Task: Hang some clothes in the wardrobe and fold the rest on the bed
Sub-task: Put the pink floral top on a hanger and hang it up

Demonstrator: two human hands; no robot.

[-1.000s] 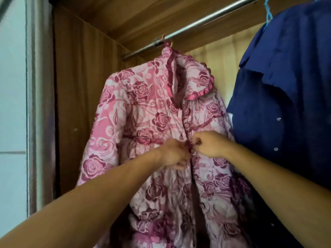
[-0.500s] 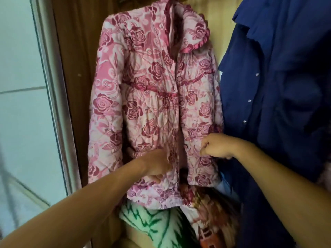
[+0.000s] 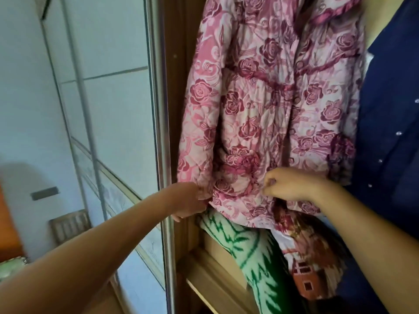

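A pink quilted jacket [image 3: 260, 105] with a rose print hangs inside the wardrobe; its hanger is out of view above. My left hand [image 3: 189, 201] grips the cuff of the jacket's left sleeve at its lower left corner. Near the hem, my right hand [image 3: 292, 184] is curled at the jacket's front opening and pinches the fabric edge between thumb and fingers. A navy blue garment [image 3: 390, 114] with small shiny buttons hangs just to the right, touching the jacket.
Below the jacket lie folded blankets, one green and white [image 3: 256, 259], one red patterned [image 3: 315, 264], on a wooden shelf [image 3: 213, 282]. The metal frame of a sliding door [image 3: 162, 132] stands close on the left, beside my left hand.
Both hands have moved down the jacket from chest height to the hem. My left hand has shifted left to the sleeve cuff. The view has tilted down and the rail has left it.
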